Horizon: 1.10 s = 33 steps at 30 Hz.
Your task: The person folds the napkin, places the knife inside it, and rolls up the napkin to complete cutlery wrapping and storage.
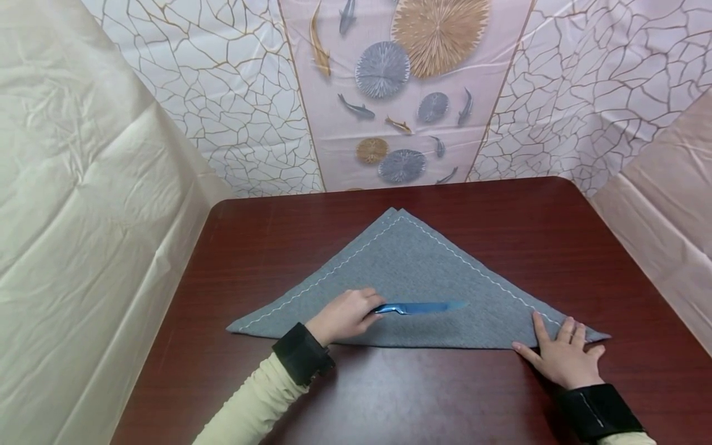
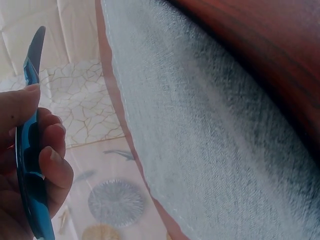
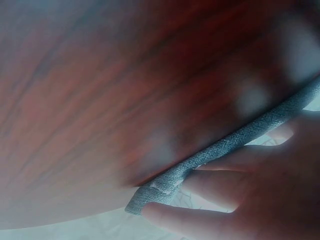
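Observation:
A grey cloth (image 1: 411,266) with white stitching along its two upper edges lies folded into a triangle, its long side toward me. Above its middle, my left hand (image 1: 347,314) grips a shiny blue knife (image 1: 423,307) by the handle, the blade pointing right. The left wrist view shows the thumb and curled fingers around the knife handle (image 2: 31,170). At the cloth's right corner, my right hand (image 1: 567,358) rests with fingers spread on the fabric. In the right wrist view those fingers (image 3: 210,190) lie along the cloth's folded edge (image 3: 225,145).
The dark red-brown table (image 1: 378,395) has rounded far corners. Behind it hangs a patterned cloth (image 1: 345,130) with fish and round motifs. Pale sheets hang at the left (image 1: 83,216) and right (image 1: 662,185) sides.

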Available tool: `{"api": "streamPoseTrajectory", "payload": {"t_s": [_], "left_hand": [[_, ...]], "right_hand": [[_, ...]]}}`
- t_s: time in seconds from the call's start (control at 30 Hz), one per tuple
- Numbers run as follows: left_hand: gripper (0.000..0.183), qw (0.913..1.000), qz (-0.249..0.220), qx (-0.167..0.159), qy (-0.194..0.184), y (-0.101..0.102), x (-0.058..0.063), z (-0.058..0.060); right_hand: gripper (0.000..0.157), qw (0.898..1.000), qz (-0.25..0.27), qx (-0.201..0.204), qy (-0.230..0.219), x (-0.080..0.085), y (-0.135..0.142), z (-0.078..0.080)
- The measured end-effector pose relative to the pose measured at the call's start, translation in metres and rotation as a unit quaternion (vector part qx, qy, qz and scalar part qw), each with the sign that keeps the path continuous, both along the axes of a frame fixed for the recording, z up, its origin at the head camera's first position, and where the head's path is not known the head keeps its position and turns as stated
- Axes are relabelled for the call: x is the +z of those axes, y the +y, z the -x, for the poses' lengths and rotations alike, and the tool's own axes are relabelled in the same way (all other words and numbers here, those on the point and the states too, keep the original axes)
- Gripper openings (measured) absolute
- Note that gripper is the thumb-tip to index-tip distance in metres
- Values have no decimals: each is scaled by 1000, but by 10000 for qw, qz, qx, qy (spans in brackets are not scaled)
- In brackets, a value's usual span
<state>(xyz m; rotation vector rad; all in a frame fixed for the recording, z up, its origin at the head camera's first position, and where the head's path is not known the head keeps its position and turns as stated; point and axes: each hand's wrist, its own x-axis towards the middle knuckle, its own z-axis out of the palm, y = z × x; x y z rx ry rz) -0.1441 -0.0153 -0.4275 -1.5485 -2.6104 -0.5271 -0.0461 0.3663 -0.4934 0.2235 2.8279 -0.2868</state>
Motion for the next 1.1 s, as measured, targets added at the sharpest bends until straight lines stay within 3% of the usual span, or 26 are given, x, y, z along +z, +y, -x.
{"api": "streamPoseTrajectory", "payload": {"t_s": [0.47,0.87,1.1], "left_hand": [[9,9995,295,-91,-108,4,-14,1],[10,9900,1383,34,-294,18,-34,0],[11,9861,1641,213,-163,22,-39,-4]], "right_hand": [[100,10000,12,-15,60,0,0,0],[100,10000,-11,-37,71,0,0,0],[100,10000,-32,-45,47,-1,-1,-1]]}}
